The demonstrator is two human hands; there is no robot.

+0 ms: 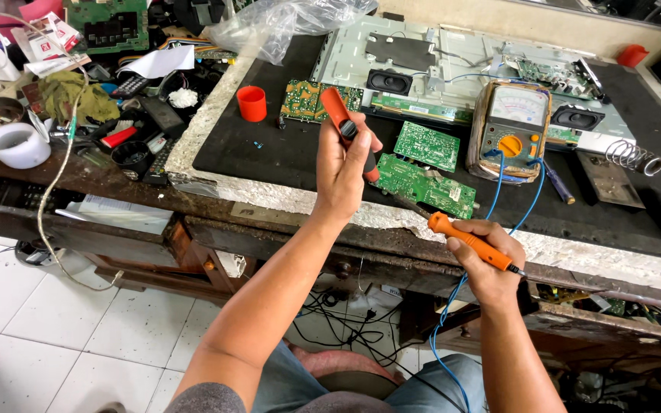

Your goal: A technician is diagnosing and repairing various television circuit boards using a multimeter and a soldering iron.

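Note:
My left hand (pixel 343 170) grips an orange and black handled tool (pixel 343 126), held upright above the near edge of the black mat (pixel 269 149). My right hand (pixel 486 264) holds a slim orange tool (pixel 470 241) with a blue cable running down from it, just off the bench's front edge. Between the hands lies a green circuit board (pixel 424 186), with a second green board (pixel 427 144) behind it. An analogue multimeter (pixel 512 130) with an orange dial stands to the right of the boards.
An orange cup (pixel 252 103) and another green board (pixel 307 99) sit further back on the mat. A metal chassis with black speakers (pixel 389 80) lies at the rear. A coiled iron stand (pixel 636 157) is at right. Cluttered tools, a tape roll (pixel 15 145) and remotes fill the left bench.

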